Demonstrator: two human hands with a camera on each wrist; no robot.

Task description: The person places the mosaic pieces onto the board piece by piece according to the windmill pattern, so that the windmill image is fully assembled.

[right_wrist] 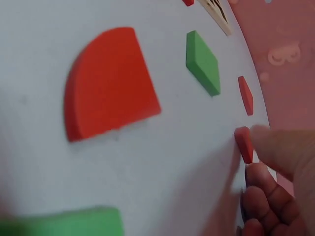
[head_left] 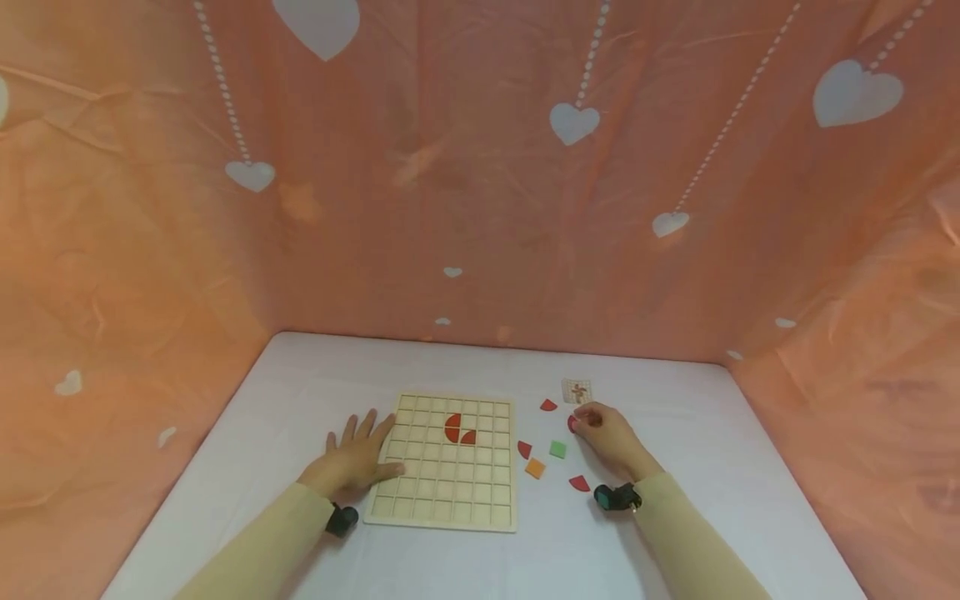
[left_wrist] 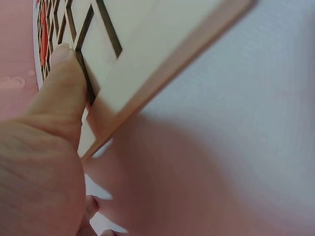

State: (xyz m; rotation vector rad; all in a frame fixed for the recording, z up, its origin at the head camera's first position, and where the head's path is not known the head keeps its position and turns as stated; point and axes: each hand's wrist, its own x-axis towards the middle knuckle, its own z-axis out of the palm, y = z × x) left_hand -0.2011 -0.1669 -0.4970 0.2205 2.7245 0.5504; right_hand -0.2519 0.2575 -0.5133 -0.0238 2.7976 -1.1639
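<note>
One red tile [head_left: 572, 424], its outline partly covered by fingers, is pinched between the thumb and fingertips of a person's right hand [head_left: 611, 439], to the right of a wooden grid board [head_left: 480, 494]; whether it is clear of the white counter [head_left: 420, 567] cannot be told. Flat and hard-edged, the tile looks light and stiff, likely wood with a smooth painted face that could slip under a dry fingertip; it seems hard to break, and a gentle pinch across opposite edges should hold it best. Just beyond the hand lies a small pattern card [head_left: 577, 391], probably thin enough to bend. Loose between hand and board are a green square [head_left: 557, 450] and an orange square [head_left: 535, 468], with three red quarter-circles [head_left: 579, 483] scattered around them, all apparently as rigid as the pinched tile. On the board, three red inlaid pieces [head_left: 452, 434] occupy neighboring cells. The left hand [head_left: 352, 462], fingers spread wide, rests at the board's left edge with its thumb over the rim, a sound place to steady a broad, stiff panel. Behind hangs a peach curtain [head_left: 480, 208] printed with white hearts.
</note>
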